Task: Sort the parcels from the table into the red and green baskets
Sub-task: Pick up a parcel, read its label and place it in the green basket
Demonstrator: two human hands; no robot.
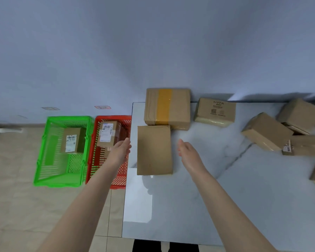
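A flat plain cardboard parcel (154, 150) lies near the left edge of the white marble table (198, 188). My left hand (120, 151) is held open just left of it, over the table's edge, and my right hand (186, 150) is held open just right of it; neither touches it. Behind it sits a bigger parcel with yellow tape (167, 108). On the floor to the left stand the green basket (62, 151) and the red basket (108, 151), each with labelled parcels inside.
More parcels lie on the table: a printed box (215, 111) at the back and several brown boxes (267, 131) at the right edge. A pale wall runs behind. Tiled floor lies left of the table.
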